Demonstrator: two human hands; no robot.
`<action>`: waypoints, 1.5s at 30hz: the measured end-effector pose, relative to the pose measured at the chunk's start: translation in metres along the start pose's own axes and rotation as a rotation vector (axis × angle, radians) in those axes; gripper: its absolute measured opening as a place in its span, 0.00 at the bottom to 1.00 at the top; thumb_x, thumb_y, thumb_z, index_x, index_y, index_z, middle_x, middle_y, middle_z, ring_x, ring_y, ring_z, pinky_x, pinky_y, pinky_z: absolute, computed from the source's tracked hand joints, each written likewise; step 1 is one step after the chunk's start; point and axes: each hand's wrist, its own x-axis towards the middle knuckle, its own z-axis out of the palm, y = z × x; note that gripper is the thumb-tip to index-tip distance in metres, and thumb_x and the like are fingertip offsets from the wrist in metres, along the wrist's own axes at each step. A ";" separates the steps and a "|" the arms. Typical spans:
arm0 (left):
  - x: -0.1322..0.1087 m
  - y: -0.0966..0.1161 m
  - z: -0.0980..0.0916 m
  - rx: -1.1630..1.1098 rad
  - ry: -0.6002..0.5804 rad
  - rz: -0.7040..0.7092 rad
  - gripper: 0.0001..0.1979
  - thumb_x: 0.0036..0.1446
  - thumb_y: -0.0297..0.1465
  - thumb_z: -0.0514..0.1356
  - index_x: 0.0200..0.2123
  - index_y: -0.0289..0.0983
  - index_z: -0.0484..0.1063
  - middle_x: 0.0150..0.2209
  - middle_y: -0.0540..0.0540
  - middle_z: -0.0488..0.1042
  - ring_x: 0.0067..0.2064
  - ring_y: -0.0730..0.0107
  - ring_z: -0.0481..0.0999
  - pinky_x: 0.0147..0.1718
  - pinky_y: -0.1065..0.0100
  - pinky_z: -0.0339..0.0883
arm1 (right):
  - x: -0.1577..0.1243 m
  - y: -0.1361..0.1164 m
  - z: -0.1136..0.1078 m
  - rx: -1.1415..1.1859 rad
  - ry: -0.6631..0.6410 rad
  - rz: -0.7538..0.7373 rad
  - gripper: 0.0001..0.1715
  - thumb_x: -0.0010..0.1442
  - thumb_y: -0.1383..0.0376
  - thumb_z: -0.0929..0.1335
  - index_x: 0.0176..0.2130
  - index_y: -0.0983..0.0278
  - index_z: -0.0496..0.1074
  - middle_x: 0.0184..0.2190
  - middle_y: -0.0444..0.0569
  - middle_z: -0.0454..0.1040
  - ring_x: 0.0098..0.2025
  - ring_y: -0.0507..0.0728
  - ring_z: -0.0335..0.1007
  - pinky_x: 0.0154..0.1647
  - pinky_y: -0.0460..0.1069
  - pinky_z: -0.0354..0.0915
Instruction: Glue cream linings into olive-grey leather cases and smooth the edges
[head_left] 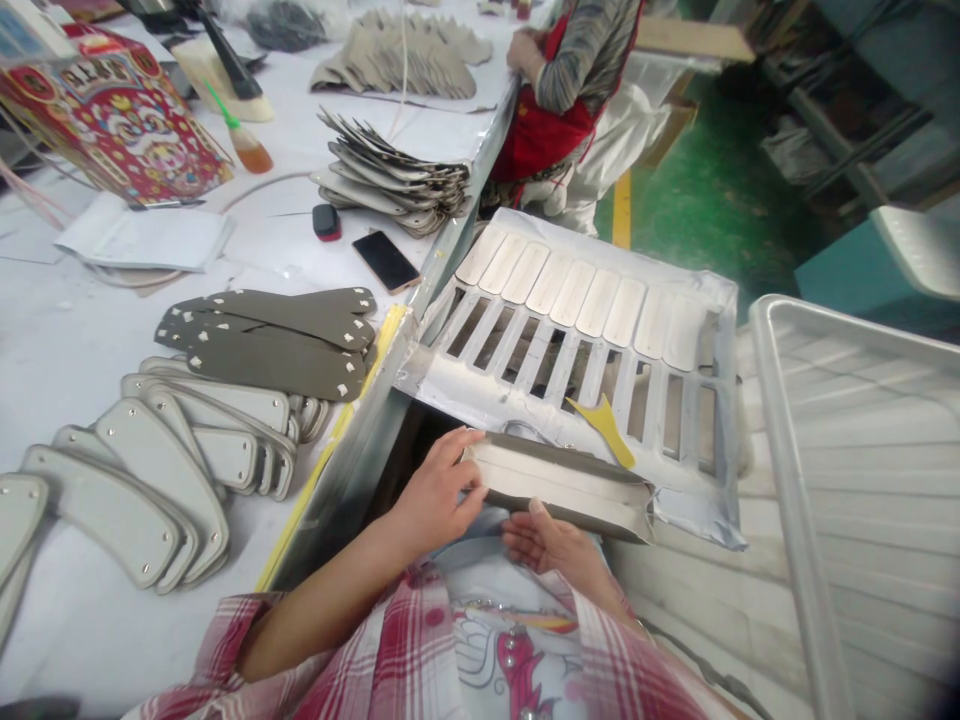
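Note:
In front of my body lies a long panel [555, 485], pale inside with dark grey-brown edges standing up along its long sides. My left hand [442, 490] grips its left end, index finger at the upper corner and thumb lower down. Below the lower edge, my right hand [551, 545] is open, fingers stretched out and thumb at or close to that edge; whether it touches is hard to tell. A yellow forked scraper [606, 430] lies just beyond the panel, on a slotted white frame [472, 345] carrying a row of cream strips [574, 290].
Grey-green pieces [277, 345] and stacked pale curved panels [150, 490] lie on the left table. Beyond are a phone [386, 260], a stack of curved pieces [397, 180] and a red box [127, 120]. A clear plastic bin [787, 480] stands right. Another person [559, 90] works at the far side.

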 end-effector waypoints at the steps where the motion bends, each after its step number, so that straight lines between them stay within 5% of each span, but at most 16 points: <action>1: 0.000 0.001 0.001 -0.001 0.000 0.000 0.04 0.53 0.25 0.55 0.27 0.35 0.67 0.57 0.42 0.59 0.60 0.59 0.55 0.59 0.56 0.53 | 0.000 0.000 0.002 0.018 0.017 0.013 0.19 0.52 0.54 0.71 0.27 0.69 0.73 0.27 0.54 0.77 0.26 0.54 0.74 0.27 0.45 0.69; 12: -0.004 0.000 0.010 0.061 0.010 0.046 0.02 0.55 0.24 0.52 0.31 0.34 0.63 0.61 0.36 0.52 0.64 0.54 0.47 0.60 0.50 0.51 | 0.001 -0.004 0.034 -0.022 0.027 0.082 0.20 0.58 0.55 0.66 0.26 0.70 0.73 0.22 0.53 0.75 0.23 0.53 0.72 0.26 0.46 0.67; 21: -0.016 -0.005 0.004 -0.019 -0.001 0.009 0.03 0.56 0.23 0.50 0.32 0.35 0.62 0.64 0.37 0.45 0.64 0.57 0.47 0.60 0.52 0.52 | 0.009 0.010 0.064 0.027 -0.138 0.075 0.23 0.55 0.49 0.66 0.24 0.66 0.68 0.19 0.47 0.73 0.21 0.52 0.69 0.27 0.47 0.64; 27: -0.021 0.002 0.009 -0.155 0.121 -0.093 0.14 0.54 0.22 0.51 0.45 0.34 0.58 0.63 0.34 0.45 0.64 0.59 0.48 0.59 0.53 0.51 | 0.005 0.011 0.061 0.071 -0.263 0.080 0.23 0.55 0.49 0.66 0.26 0.67 0.70 0.20 0.48 0.73 0.23 0.52 0.71 0.28 0.45 0.64; 36: -0.027 0.013 0.038 -0.384 0.072 -0.337 0.33 0.56 0.30 0.52 0.63 0.38 0.42 0.63 0.40 0.50 0.64 0.59 0.50 0.61 0.53 0.45 | -0.020 0.000 -0.019 0.012 -0.326 0.204 0.24 0.56 0.50 0.66 0.23 0.67 0.71 0.22 0.50 0.75 0.19 0.51 0.69 0.23 0.45 0.64; 40: -0.027 0.009 0.053 -0.501 0.069 -0.532 0.34 0.56 0.40 0.55 0.62 0.43 0.45 0.64 0.48 0.50 0.64 0.58 0.48 0.62 0.55 0.41 | -0.052 -0.041 -0.075 -0.188 -0.563 -0.055 0.27 0.55 0.47 0.64 0.23 0.67 0.73 0.24 0.50 0.75 0.20 0.50 0.68 0.26 0.44 0.64; 42: -0.026 0.010 0.058 -0.567 0.094 -0.552 0.33 0.56 0.41 0.56 0.62 0.46 0.47 0.63 0.51 0.50 0.64 0.59 0.48 0.63 0.57 0.40 | -0.053 -0.070 -0.108 -0.317 -0.383 -0.280 0.30 0.58 0.47 0.60 0.24 0.68 0.73 0.23 0.51 0.74 0.21 0.50 0.68 0.26 0.45 0.63; 45: -0.023 0.018 0.060 -0.642 0.139 -0.541 0.32 0.55 0.42 0.56 0.61 0.45 0.50 0.63 0.50 0.53 0.64 0.59 0.50 0.63 0.58 0.40 | -0.018 -0.112 -0.157 -0.768 0.243 -0.557 0.26 0.60 0.52 0.57 0.30 0.68 0.73 0.26 0.51 0.74 0.29 0.53 0.70 0.32 0.47 0.64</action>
